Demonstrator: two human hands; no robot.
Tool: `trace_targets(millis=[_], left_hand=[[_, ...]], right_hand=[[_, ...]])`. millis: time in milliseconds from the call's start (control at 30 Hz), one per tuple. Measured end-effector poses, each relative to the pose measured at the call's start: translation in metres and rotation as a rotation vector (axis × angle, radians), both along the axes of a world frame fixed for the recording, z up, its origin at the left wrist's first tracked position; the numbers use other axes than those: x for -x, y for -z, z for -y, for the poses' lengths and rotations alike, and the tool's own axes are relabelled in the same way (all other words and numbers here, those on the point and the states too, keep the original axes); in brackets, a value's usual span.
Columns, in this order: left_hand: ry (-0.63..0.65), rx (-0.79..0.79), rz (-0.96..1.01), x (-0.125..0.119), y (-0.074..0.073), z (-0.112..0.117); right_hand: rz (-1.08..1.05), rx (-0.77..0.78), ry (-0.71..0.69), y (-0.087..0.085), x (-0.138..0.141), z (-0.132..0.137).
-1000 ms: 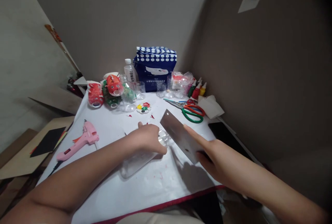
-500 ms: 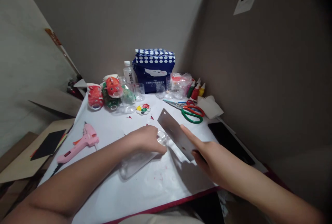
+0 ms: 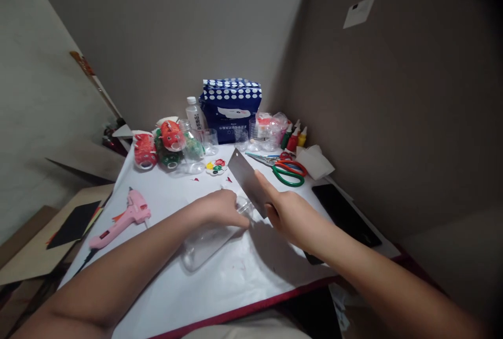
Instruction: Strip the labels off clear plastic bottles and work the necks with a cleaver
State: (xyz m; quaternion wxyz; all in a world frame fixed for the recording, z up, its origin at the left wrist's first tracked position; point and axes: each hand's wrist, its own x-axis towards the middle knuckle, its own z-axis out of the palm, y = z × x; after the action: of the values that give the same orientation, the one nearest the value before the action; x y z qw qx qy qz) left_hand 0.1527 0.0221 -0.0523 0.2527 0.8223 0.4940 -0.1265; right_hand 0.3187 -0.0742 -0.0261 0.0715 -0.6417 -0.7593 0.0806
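Note:
A clear plastic bottle lies on its side on the white table cover, its neck pointing right. My left hand is closed over its upper part and presses it down. In my right hand is a cleaver, gripped with the index finger stretched along the blade. The broad metal blade is held tilted above and just beyond the bottle's neck; whether its edge touches the plastic I cannot tell. The cleaver's handle is mostly hidden in the palm.
A pink glue gun lies at left. Behind stand red and green painted bottle figures, a paint palette and a blue bag. Scissors, paint bottles and a black phone-like slab are at right.
My right hand has brought the cleaver left and slightly up, closer to the bottle's neck. My left hand stays on the bottle. The camera view has shifted a little.

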Motion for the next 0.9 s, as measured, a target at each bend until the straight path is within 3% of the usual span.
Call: trace_targets(millis=[133, 300, 400, 633, 733, 900], left_hand=[[0.118, -0.03, 0.025, 0.003, 0.003, -0.005], [0.137, -0.011, 0.031, 0.005, 0.007, -0.009], [0.101, 0.006, 0.025, 0.004, 0.007, -0.008], [0.055, 0.016, -0.004, 0.001, 0.003, -0.005], [0.07, 0.033, -0.014, 0.002, 0.001, -0.006], [0.072, 0.022, 0.017, 0.005, 0.002, -0.009]], right_hand=[[0.002, -0.01, -0.04, 0.021, -0.01, 0.025], [-0.001, -0.009, -0.064, 0.042, -0.027, 0.057], [-0.001, -0.022, -0.05, 0.037, -0.026, 0.051], [0.07, -0.066, -0.029, 0.01, 0.0, -0.001], [0.083, -0.102, -0.066, 0.017, 0.004, 0.0], [0.124, -0.136, -0.105, 0.046, -0.007, 0.041]])
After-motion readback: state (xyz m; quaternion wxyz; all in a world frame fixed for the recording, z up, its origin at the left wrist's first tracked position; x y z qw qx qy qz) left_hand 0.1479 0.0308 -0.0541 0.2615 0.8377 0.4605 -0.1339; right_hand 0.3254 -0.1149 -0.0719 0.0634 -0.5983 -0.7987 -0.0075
